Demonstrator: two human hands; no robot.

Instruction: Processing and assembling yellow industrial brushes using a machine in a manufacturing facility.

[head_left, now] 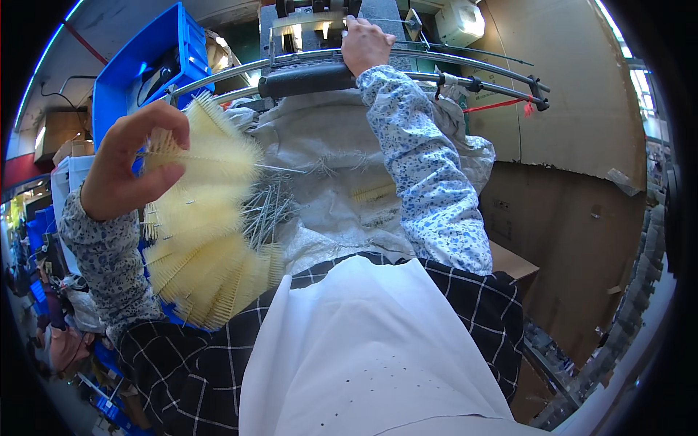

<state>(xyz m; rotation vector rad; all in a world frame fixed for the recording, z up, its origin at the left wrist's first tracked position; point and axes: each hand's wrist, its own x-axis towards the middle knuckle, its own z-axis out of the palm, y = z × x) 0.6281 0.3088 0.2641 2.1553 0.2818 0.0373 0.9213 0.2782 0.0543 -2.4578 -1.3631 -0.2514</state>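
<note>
- Cream-yellow bristles are fanning out from the brush (200, 156) that the left hand (131, 163) is pinching, thumb and fingers closed on its thin wire stem near the left edge of the sack-covered bench (327, 196).
- More bristle brushes of the same kind (211, 269) are lying in a fanned heap at the bench's near left corner, their bare wire stems (265, 207) pointing toward the middle.
- The right hand (366, 45) is reaching to the far edge of the bench and resting on the metal machine (320, 18) there; its fingers are curled over a part, but what they are clamping I cannot tell.
- A black padded handle (305, 80) is lying across just below that hand, touching curved metal rails (465, 69).
- A blue plastic crate (145, 69) is standing by the far left corner.
- A white apron (363, 349) is covering the person's checked lap at the near edge.
</note>
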